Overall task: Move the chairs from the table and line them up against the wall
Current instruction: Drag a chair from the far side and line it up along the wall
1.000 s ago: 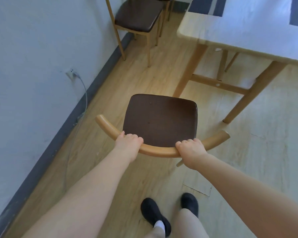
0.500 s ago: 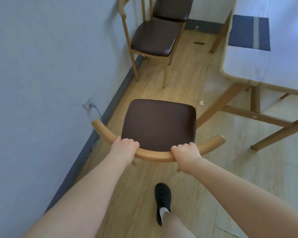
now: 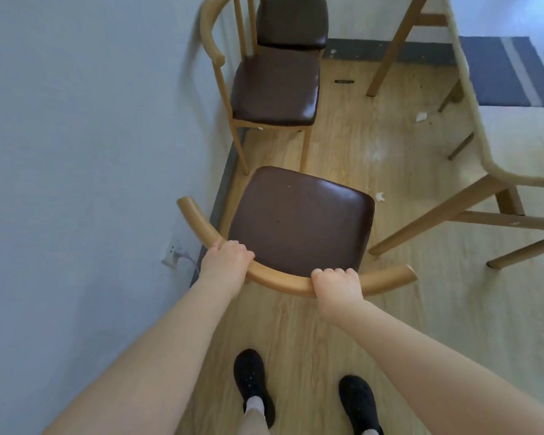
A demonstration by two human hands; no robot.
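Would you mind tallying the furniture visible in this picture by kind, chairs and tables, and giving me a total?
Chairs: 3, namely the held chair, gripped at its backrest by the left hand and right hand, the near wall chair, and the far wall chair.
Tables: 1, the table.
Total: 4

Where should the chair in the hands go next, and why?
Probably turn the held chair so its backrest meets the wall, beside the nearest lined-up chair. Both hands, left and right, grip it.
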